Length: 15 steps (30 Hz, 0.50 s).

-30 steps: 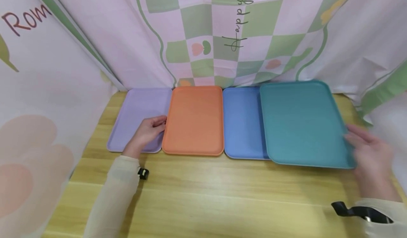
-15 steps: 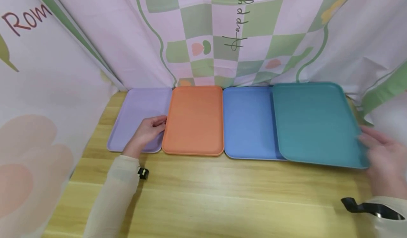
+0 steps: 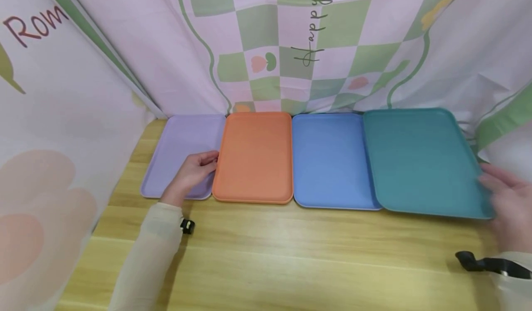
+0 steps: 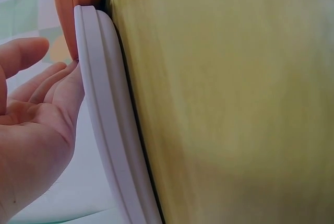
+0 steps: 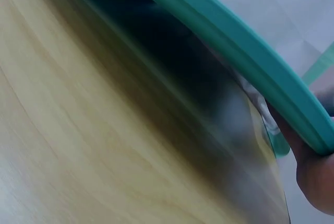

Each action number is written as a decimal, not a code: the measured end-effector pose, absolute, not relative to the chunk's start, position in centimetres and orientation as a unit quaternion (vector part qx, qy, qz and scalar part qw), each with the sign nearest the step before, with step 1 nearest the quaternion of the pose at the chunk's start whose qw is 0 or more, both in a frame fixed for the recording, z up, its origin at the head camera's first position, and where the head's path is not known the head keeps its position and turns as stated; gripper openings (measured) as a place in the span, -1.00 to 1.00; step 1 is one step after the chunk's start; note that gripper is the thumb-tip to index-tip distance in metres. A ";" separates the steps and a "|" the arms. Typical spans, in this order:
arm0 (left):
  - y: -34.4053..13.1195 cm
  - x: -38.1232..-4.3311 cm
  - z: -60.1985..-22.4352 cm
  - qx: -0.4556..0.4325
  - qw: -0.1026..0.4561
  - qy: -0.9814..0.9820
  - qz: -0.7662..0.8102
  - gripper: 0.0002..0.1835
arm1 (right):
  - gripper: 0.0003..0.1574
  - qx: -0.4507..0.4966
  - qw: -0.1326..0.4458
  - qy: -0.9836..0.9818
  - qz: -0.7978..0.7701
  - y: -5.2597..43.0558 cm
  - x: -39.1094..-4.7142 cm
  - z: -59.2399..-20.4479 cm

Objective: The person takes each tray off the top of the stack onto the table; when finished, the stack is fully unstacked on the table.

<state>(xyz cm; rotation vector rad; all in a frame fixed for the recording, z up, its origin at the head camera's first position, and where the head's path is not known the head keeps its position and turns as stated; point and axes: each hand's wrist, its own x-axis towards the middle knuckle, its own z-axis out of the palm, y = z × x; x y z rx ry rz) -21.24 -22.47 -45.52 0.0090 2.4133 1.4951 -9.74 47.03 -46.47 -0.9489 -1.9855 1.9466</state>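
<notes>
Rightward had moved the teal tray [image 3: 428,161], its right edge gripped by the right hand [image 3: 514,204] and held above the table [image 3: 324,255], baring more of the blue tray [image 3: 330,161] to its left; the left hand [image 3: 191,174], over the purple tray [image 3: 180,142], touched the left edge of the orange tray [image 3: 256,158] with loosely straight fingers.

blurred right hand [image 3: 513,207], cut-off sleeves [image 3: 145,260], purple tray [image 3: 184,137] partly hidden by left hand [image 3: 190,174]
</notes>
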 end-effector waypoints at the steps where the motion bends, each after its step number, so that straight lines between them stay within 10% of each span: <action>1: -22.5 -21.2 -45.5 0.002 0.152 0.840 0.521 -0.44 | -0.39 -0.321 0.103 -0.671 0.660 47.2 -9.8 -46.6; 15: -22.3 -21.4 -45.5 -0.001 0.162 0.838 0.522 -0.43 | -0.54 -0.301 0.119 -0.669 0.669 49.1 -10.2 -47.3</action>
